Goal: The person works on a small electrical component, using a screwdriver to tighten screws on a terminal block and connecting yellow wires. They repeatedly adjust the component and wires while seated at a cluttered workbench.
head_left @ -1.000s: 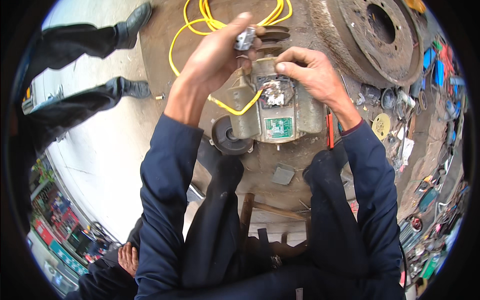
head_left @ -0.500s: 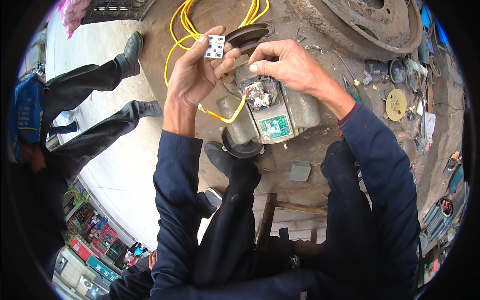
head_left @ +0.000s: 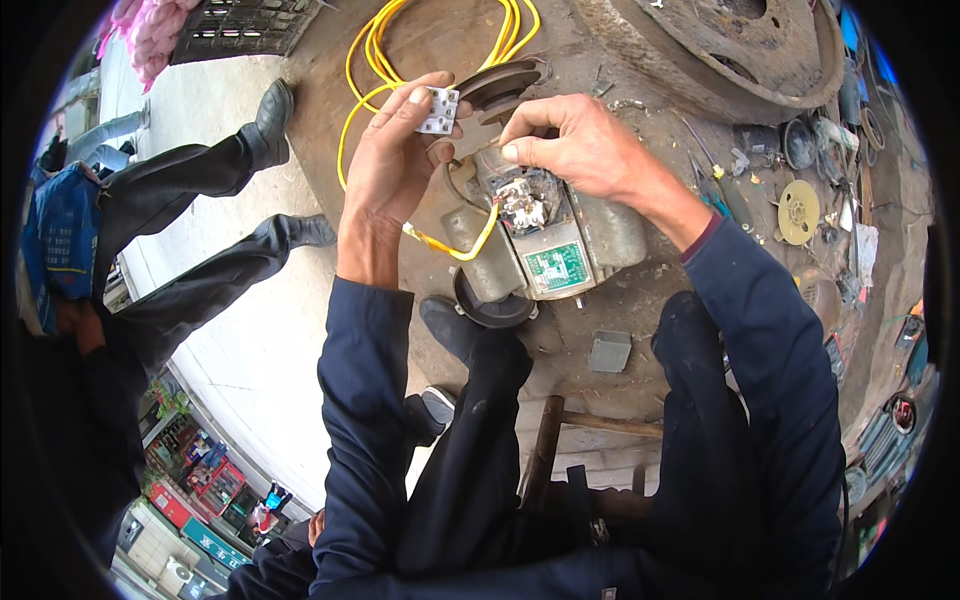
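block (head_left: 438,111) is pinched between the left hand's (head_left: 390,155) thumb and fingers, beyond the far left corner of the motor (head_left: 545,239). right hand (head_left: 590,145), over the motor's far edge, brings thumb and forefinger together; whether they pinch anything, i cannot tell.

The motor (head_left: 548,239) looks matt metal, the block (head_left: 438,111) plastic.

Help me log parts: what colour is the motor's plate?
The plate is green with pale markings, clearest in the head view.
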Demonstrator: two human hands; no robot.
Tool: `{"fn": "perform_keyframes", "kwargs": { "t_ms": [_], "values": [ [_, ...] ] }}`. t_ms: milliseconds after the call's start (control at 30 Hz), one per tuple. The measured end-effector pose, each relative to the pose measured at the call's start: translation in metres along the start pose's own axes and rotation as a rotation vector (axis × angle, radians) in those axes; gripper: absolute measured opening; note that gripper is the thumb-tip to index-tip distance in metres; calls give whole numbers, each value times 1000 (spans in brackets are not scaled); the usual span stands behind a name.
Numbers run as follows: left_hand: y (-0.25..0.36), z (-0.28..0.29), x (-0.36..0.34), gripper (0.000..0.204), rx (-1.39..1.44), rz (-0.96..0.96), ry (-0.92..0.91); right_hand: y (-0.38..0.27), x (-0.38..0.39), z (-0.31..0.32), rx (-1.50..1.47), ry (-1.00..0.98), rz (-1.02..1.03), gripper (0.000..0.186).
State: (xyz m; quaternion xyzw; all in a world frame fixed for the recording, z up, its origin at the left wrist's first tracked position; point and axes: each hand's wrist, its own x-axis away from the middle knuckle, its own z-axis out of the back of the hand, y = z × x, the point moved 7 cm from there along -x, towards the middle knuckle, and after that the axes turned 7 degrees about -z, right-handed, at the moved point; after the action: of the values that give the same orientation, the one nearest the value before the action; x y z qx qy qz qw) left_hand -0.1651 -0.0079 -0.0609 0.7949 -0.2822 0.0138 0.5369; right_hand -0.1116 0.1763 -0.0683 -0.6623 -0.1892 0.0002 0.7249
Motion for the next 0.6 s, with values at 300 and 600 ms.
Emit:
{"fn": "perform_keyframes", "kwargs": {
  "t_ms": [300, 600],
  "values": [
    [0, -10, 6, 35, -159, 39, 9, 3, -1, 1, 68, 30, 18, 23],
    [3, -1, 11, 44, -22, -4, -18, 2, -1, -3, 37, -4, 6, 23]
  ]
}}
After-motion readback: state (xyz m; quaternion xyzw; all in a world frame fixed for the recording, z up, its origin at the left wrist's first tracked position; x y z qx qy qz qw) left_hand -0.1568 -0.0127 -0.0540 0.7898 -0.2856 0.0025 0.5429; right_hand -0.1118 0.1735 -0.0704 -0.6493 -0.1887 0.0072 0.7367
